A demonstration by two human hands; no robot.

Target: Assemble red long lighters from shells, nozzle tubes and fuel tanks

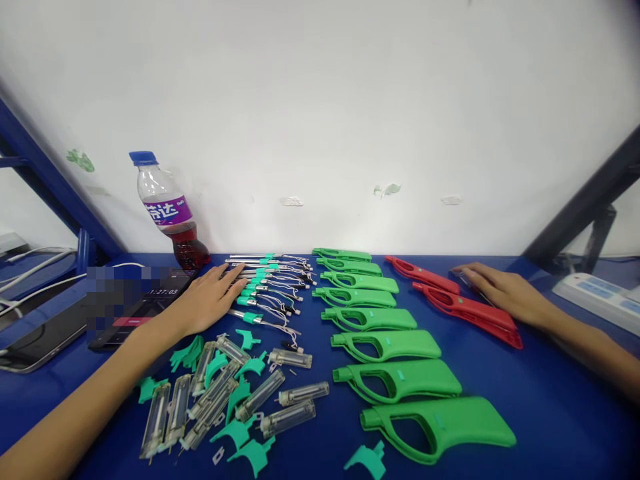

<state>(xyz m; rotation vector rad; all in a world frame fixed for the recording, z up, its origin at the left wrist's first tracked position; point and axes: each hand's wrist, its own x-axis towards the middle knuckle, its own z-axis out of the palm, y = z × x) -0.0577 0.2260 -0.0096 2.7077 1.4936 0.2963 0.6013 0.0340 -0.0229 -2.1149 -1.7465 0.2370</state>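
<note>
My left hand (213, 300) lies flat, fingers spread, over the left ends of a row of thin metal lighter tubes (245, 315) with teal collars and loose wires. My right hand (495, 290) rests on the tabletop at the right, fingers stretched out, beside two red lighter shells (465, 307). A column of green lighter shells (460, 427) with trigger loops runs down the middle, between the hands. Nearer me, below my left hand, clear fuel tanks (289, 418) lie loosely among teal triggers (254, 456). One more trigger (369, 460) sits by the nearest green shell.
Against the white wall leans a soda bottle (167, 212) with dark red drink. A phone showing a timer (133, 321) lies beside my left forearm, partly blurred out. Further left is a second dark device (47, 340) with cables. At the right edge stands a white power strip (600, 293).
</note>
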